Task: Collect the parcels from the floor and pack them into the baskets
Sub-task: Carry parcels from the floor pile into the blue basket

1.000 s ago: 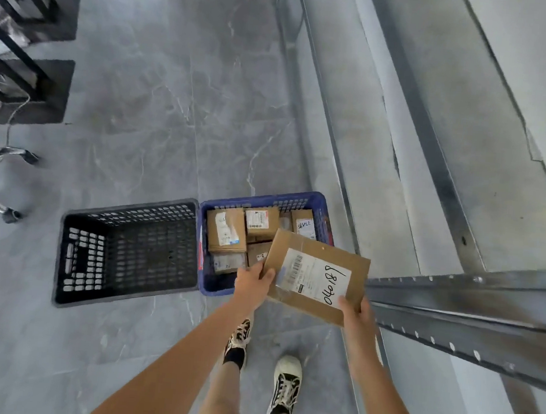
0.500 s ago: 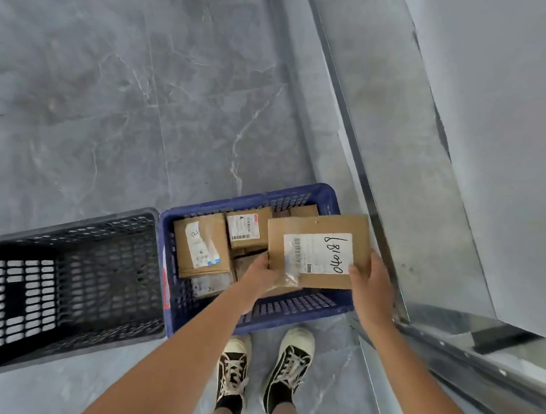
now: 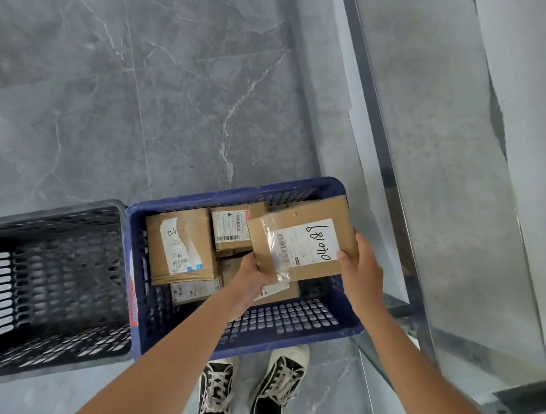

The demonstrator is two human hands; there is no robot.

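Both hands, left hand (image 3: 254,271) and right hand (image 3: 363,267), grip the box (image 3: 298,242); lower it flat toward the blue basket's (image 3: 288,323) three o'clock side.

The held parcel (image 3: 301,242) bears a white label (image 3: 308,244) handwritten "040181".

Labelled parcel (image 3: 301,242) over blue basket (image 3: 288,320)

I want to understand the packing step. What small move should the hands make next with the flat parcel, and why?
Probably lower the flat parcel and let go: the left hand and right hand hold it over the blue basket, above the parcels already inside.
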